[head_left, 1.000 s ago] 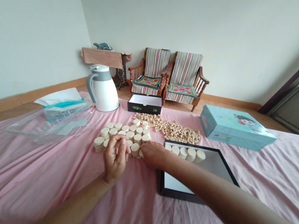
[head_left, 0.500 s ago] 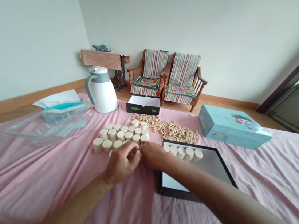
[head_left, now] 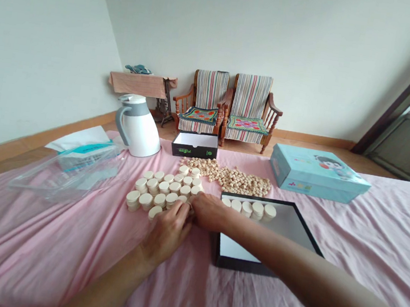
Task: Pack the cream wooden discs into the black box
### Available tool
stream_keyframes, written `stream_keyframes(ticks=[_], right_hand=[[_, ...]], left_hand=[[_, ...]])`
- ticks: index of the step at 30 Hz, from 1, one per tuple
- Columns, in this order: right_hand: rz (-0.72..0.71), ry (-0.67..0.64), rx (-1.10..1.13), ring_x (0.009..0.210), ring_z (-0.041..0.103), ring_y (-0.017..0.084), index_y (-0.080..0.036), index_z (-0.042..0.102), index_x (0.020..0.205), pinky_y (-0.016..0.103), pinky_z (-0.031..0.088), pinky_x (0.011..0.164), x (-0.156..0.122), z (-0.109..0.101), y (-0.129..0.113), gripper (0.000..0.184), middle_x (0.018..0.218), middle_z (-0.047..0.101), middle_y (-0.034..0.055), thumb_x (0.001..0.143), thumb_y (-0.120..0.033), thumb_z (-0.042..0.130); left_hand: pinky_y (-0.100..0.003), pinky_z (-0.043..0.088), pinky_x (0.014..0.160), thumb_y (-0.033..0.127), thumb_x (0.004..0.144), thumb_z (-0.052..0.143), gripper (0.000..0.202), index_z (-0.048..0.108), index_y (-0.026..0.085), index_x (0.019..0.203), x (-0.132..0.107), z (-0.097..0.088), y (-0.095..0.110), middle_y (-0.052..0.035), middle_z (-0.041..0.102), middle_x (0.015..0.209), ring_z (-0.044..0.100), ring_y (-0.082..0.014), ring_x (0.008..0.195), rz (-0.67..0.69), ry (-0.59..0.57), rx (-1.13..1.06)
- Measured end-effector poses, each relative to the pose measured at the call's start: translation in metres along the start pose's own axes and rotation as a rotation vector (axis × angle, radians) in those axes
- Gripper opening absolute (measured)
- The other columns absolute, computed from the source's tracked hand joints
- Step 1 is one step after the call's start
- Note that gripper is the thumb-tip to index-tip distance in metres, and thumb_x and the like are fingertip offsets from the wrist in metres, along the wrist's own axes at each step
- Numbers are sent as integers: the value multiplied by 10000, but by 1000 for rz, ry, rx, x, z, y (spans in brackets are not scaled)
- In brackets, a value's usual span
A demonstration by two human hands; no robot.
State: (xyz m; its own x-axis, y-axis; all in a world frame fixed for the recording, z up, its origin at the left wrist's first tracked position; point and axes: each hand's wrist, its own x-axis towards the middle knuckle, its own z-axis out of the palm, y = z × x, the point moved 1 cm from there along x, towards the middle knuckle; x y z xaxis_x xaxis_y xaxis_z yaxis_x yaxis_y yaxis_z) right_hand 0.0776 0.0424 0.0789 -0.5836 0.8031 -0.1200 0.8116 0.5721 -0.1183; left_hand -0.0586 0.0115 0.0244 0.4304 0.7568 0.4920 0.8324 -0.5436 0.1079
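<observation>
Pale discs: in the head view, the discs (head_left: 146,199) stood in close-set piles left of the lower centre, most of those in sight being here.
Black-rimmed tray: right of centre, the tray (head_left: 239,265) held five visible disc piles in one row along its upper edge; its pale floor showed below and right of them, and the right forearm hid part.
Progress: judging by these shares, a small portion seemed set in the tray, with the larger part left outside.
Left hand: the hand (head_left: 169,227) had its fingers bent towards the cluster's lower right corner; whether it pinched a disc could not be told.
Right hand: just beside it, the hand (head_left: 209,212) was curled, its fingertips and any grip hidden.
Small beige pieces: the heap (head_left: 244,181) lay loose above the tray.
</observation>
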Motion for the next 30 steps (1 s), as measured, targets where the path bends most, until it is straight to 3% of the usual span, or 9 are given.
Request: stream_keyframes(ticks=[4,7,10,16,24,30], right_hand=[[8,72,-34,943,642,283,-82,615,1047,343,509,727,-22,-31,0,298,1036,642,197,775,-165,525],[51,102,-92,909,648,268,-91,619,1010,322,500,694,-52,-51,8,276,1000,647,179,750,-130,535],[85,83,-99,878,653,263,-80,626,967,318,492,702,-81,-50,22,253,945,655,160,729,-115,544],[205,-5,-39,889,648,308,-76,635,973,356,489,695,-107,-7,51,290,979,654,177,702,-166,589],[277,-60,32,884,648,310,-75,657,938,337,479,670,-95,14,57,288,940,675,188,671,-152,586],[263,-34,50,947,615,293,-49,623,1016,356,469,763,-92,18,50,307,1027,636,209,729,-129,547]], left_hand=[[-254,459,619,186,892,487,63,546,171,908,7,-19,12,-26,569,791,569,-141,654,123,201,19],[-255,478,686,195,906,497,158,552,171,1053,18,-30,32,-37,598,847,594,-141,717,209,252,-50],[-245,482,684,215,941,443,172,566,163,1049,29,-33,57,-40,599,838,601,-135,723,292,159,-156],[-248,433,617,244,946,423,266,600,155,768,52,-21,90,-27,606,759,580,-136,700,411,-163,-232],[-379,344,798,208,872,530,215,639,171,690,66,-12,88,-21,643,735,551,-188,820,450,-363,-118],[-385,294,843,166,848,524,195,649,172,699,65,-11,82,-22,653,789,544,-182,864,425,-401,-148]])
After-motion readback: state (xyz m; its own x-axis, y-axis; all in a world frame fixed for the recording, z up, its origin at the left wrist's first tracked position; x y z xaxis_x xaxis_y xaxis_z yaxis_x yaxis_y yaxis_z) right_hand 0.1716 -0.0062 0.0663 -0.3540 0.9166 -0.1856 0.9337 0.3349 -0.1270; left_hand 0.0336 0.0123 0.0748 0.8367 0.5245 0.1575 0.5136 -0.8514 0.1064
